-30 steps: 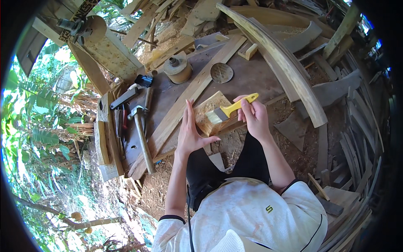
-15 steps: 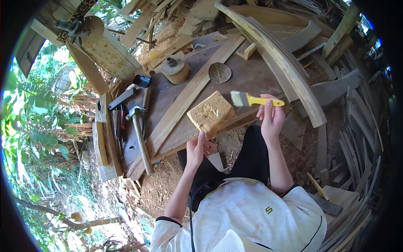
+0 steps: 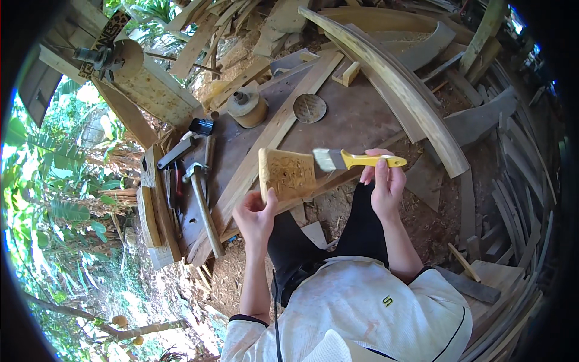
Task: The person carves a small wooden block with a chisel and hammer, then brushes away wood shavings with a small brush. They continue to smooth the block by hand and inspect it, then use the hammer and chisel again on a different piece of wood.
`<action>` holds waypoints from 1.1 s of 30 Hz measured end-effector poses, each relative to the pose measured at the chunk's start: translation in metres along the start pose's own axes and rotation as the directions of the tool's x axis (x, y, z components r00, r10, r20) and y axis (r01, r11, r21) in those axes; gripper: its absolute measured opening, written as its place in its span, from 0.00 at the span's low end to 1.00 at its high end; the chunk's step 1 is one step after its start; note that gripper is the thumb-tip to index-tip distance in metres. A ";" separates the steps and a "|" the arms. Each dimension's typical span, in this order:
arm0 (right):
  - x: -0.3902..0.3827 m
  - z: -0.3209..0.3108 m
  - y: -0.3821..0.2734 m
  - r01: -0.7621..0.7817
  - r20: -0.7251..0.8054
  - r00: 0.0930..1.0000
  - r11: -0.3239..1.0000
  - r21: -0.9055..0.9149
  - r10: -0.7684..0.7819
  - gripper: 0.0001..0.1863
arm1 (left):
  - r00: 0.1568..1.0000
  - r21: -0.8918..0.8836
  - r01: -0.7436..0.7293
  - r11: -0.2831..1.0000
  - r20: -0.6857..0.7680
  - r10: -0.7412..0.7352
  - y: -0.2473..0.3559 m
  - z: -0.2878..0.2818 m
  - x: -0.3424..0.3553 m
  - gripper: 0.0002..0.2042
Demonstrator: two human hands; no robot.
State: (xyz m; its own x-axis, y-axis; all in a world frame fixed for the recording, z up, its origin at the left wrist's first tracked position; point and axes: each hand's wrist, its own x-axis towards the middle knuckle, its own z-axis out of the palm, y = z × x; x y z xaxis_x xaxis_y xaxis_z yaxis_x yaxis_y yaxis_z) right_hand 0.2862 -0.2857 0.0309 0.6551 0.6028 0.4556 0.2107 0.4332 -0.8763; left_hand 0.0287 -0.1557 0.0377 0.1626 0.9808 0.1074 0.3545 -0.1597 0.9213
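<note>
My left hand (image 3: 254,216) grips the lower left corner of a carved wooden block (image 3: 289,174), thumb on its near side. The block is yellow-brown, with a relief pattern on the face turned toward the right, and is held above the bench's near edge. In my right hand (image 3: 386,181) is a flat paintbrush (image 3: 369,160), pinched by its yellow handle between thumb and fingers. Its pale bristles point left and lie close by the block's upper right edge; whether they touch it I cannot tell.
On the brown workbench (image 3: 350,108) stand a round bottle-like container (image 3: 247,108) and a shallow round dish (image 3: 310,108). A hammer (image 3: 202,205) and other tools lie at the left. A long curved timber (image 3: 392,90) crosses the right side, with stacked boards beyond.
My left hand has moved left and turned the block, so its carved face now tilts toward the brush. The brush has shifted slightly left and down, its handle more level.
</note>
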 end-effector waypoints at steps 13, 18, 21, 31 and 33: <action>0.021 0.027 -0.042 0.046 -0.033 0.998 0.999 -0.022 -0.047 0.12 | 0.810 0.174 -0.580 0.796 0.016 0.587 0.022 0.027 0.011 0.19; 0.019 0.026 -0.065 0.093 0.338 0.937 0.996 0.010 -0.091 0.11 | 0.801 0.101 -0.598 0.795 0.052 0.596 0.022 0.026 0.010 0.20; 0.032 0.018 -0.049 -0.008 0.055 0.998 0.999 -0.048 0.010 0.12 | 0.813 0.072 -0.582 0.810 0.081 0.577 0.028 0.026 0.006 0.19; 0.053 0.021 -0.047 0.028 -0.058 0.998 0.994 -0.110 -0.035 0.15 | 0.868 0.008 -0.489 0.872 0.102 0.486 0.022 0.026 0.000 0.20; 0.044 0.022 -0.053 -0.011 0.058 0.998 1.000 -0.002 0.011 0.15 | 0.877 -0.006 -0.472 0.881 0.092 0.471 0.020 0.025 0.002 0.20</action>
State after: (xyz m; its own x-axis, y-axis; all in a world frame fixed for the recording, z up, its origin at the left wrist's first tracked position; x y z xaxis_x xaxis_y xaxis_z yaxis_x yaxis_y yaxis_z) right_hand 0.2884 -0.2671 0.1007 0.6145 0.6454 0.4537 0.2047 0.4250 -0.8817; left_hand 0.0594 -0.1597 0.0469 0.3947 0.7751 0.4934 0.2301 -0.6033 0.7636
